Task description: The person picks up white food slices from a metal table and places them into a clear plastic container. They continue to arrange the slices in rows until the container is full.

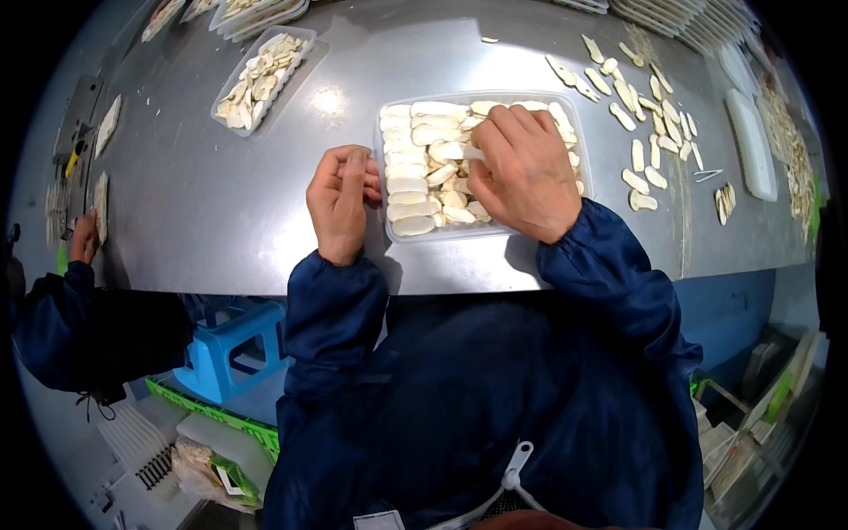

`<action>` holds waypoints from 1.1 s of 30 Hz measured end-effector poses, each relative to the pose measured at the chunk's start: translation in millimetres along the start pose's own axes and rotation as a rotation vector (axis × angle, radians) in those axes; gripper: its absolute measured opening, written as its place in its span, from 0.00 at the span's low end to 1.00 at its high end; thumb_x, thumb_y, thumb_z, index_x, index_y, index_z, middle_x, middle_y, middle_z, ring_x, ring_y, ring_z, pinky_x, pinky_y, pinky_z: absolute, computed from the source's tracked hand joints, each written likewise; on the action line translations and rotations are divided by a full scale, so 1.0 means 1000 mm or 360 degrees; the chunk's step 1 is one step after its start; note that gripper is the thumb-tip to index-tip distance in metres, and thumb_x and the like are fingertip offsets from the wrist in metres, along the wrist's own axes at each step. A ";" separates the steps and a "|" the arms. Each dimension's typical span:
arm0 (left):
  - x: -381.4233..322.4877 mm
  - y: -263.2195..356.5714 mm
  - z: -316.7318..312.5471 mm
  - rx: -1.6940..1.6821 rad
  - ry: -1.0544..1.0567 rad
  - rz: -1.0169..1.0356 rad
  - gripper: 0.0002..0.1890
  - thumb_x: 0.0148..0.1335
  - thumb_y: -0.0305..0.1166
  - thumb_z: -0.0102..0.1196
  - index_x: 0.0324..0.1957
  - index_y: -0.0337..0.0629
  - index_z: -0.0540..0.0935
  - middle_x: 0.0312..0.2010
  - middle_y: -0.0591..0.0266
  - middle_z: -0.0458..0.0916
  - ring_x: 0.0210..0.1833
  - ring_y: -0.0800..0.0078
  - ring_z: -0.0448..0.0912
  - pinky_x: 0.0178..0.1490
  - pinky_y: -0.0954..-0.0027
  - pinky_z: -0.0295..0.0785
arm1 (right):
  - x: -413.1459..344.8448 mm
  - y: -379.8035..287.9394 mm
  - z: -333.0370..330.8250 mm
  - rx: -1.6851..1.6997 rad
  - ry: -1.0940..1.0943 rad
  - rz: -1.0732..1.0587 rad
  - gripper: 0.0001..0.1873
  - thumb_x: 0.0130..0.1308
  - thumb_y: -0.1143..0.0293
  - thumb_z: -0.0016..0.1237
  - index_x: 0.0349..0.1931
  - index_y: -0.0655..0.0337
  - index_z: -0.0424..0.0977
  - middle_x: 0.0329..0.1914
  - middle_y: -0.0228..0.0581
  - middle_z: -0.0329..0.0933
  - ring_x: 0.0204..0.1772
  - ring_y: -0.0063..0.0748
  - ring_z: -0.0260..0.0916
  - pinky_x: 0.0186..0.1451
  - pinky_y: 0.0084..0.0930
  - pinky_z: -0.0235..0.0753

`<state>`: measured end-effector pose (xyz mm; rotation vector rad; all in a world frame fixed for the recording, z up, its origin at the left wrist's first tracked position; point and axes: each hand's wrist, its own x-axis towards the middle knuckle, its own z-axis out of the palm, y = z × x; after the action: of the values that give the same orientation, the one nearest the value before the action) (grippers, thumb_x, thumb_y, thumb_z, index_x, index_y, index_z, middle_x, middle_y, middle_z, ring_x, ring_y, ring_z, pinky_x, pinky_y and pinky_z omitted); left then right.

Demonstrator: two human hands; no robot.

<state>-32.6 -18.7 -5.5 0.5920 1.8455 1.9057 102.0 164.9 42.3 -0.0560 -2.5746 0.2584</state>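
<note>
In front of me a clear plastic tray (480, 232) holds pale mushroom slices. Along its left side the long slices (407, 172) lie stacked in a neat column; smaller pieces (456, 200) fill the middle more loosely. My right hand (527, 175) is over the tray's right half, its thumb and fingers closed at the end of one long slice (456, 151). It hides much of the contents beneath. Beside the tray's left wall is my left hand (341, 199), loosely curled, thumb up, with nothing seen in it. Its fingertips are close to the wall; contact is unclear.
Loose slices (623, 99) are scattered on the steel table (265, 218) at right, near tweezers (708, 175) and a white tray (752, 146). Another filled tray (265, 79) stands back left. At far left a co-worker's hand (85, 238) reaches the table; a blue stool (228, 351) stands below.
</note>
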 end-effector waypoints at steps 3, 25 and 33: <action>0.000 0.003 0.001 0.0057 0.0009 -0.0012 0.12 0.72 0.35 0.45 0.42 0.35 0.76 0.30 0.66 0.77 0.25 0.85 0.71 0.29 0.82 0.67 | 0.008 -0.002 0.010 0.0014 -0.0011 -0.0023 0.08 0.46 0.75 0.52 0.26 0.63 0.67 0.28 0.42 0.64 0.36 0.40 0.65 0.43 0.34 0.63; 0.001 0.001 0.001 0.0029 -0.0016 -0.0025 0.12 0.72 0.35 0.45 0.42 0.35 0.77 0.30 0.67 0.77 0.26 0.84 0.71 0.31 0.82 0.67 | 0.011 -0.001 0.019 0.0005 -0.0070 0.0019 0.09 0.47 0.76 0.52 0.29 0.65 0.69 0.30 0.42 0.66 0.38 0.39 0.66 0.43 0.34 0.65; 0.000 -0.001 -0.002 0.0006 0.0010 0.0004 0.12 0.72 0.34 0.45 0.43 0.35 0.76 0.31 0.65 0.77 0.28 0.84 0.70 0.32 0.83 0.67 | -0.005 0.039 -0.040 -0.0104 0.0372 0.0172 0.09 0.48 0.74 0.53 0.31 0.61 0.71 0.33 0.41 0.71 0.39 0.41 0.70 0.43 0.34 0.67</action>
<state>-33.7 -21.0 -6.9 0.5909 1.8533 1.9083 127.1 209.7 65.0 -0.2361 -2.3500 0.1952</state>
